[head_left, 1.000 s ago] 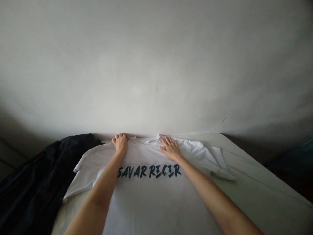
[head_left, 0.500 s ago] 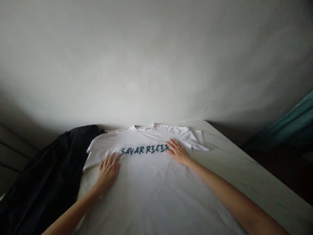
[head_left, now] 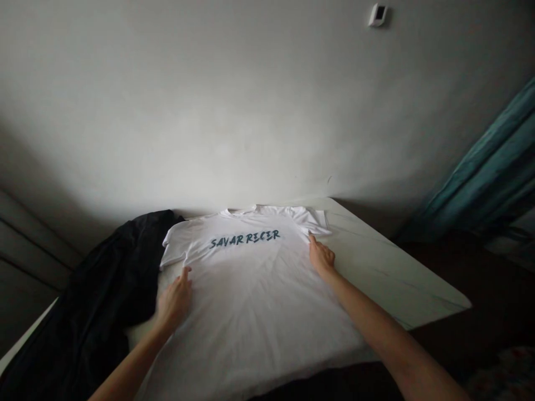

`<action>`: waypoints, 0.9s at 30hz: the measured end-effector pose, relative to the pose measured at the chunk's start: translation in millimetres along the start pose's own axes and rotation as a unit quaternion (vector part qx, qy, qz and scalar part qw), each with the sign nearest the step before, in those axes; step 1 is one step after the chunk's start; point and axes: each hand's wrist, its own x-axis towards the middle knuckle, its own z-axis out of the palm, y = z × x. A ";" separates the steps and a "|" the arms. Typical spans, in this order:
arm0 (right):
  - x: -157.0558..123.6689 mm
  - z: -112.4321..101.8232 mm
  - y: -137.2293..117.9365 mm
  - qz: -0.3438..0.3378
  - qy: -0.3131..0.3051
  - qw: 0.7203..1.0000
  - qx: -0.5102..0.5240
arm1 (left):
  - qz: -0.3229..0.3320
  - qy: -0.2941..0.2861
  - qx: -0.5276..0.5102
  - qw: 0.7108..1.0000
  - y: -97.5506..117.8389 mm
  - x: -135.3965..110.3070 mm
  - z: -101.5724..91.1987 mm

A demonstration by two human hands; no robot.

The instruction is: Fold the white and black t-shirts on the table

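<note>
A white T-shirt with dark teal lettering lies spread front up, its collar toward the wall. At the shirt's left side, below the sleeve, my left hand has its fingers closed on the edge of the cloth. My right hand pinches the opposite side just under the right sleeve, fingers curled in. Small creases run across the shirt's body between the two hands. The fingertips of my left hand are partly hidden.
The shirt rests on a white marble-patterned table against a grey wall. A black garment lies heaped at the left. A teal curtain hangs at the right, and a small white device is on the wall.
Both hands have gone from lying flat on the shirt's chest to gripping its side edges, the right one moving outward. The lettering is now fully uncovered. The view has shifted, showing the wall device.
</note>
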 end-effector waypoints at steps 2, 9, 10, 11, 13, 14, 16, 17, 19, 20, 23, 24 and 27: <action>-4.2 -2.2 3.7 -0.014 -0.011 1.000 0.001 | 0.007 -0.017 -0.018 1.000 -5.4 -2.0 0.6; -11.5 -6.3 11.5 -0.059 0.001 0.997 -0.050 | 0.018 -0.041 0.038 0.998 -25.1 -8.9 -7.9; -8.2 -7.1 7.0 -0.077 0.019 0.995 -0.065 | 0.023 -0.026 0.078 0.996 -21.1 -6.8 -11.6; -2.7 -7.7 0.4 -0.105 0.035 0.991 -0.071 | 0.036 -0.002 0.115 0.993 -14.4 -2.1 -15.6; 15.4 -7.2 -19.4 -0.180 0.033 0.983 -0.033 | 0.088 0.043 0.152 0.984 7.0 17.0 -22.9; 28.1 -6.1 -32.2 -0.210 0.015 0.978 0.004 | 0.119 0.050 0.144 0.981 20.8 32.1 -25.8; 59.6 -2.5 -61.2 -0.235 -0.021 0.969 0.071 | 0.167 0.032 0.090 0.981 50.9 72.5 -29.5; 77.5 -0.5 -76.3 -0.231 -0.028 0.968 0.091 | 0.173 0.022 0.059 0.983 65.5 96.7 -30.5; 114.6 3.4 -105.5 -0.207 -0.018 0.973 0.104 | 0.149 0.027 0.018 0.988 89.9 148.4 -31.9; 132.8 5.1 -118.9 -0.196 -0.008 0.975 0.103 | 0.129 0.039 0.009 0.991 98.9 174.1 -32.3; 180.6 9.9 -153.6 -0.171 0.009 0.980 0.104 | 0.063 0.078 0.003 0.995 113.6 241.0 -30.8; 193.5 11.6 -163.6 -0.168 0.011 0.980 0.102 | 0.043 0.085 0.001 0.995 115.9 258.5 -28.6; 222.4 17.1 -189.4 -0.168 0.013 0.981 0.090 | 0.001 0.091 -0.004 0.996 121.8 295.4 -17.7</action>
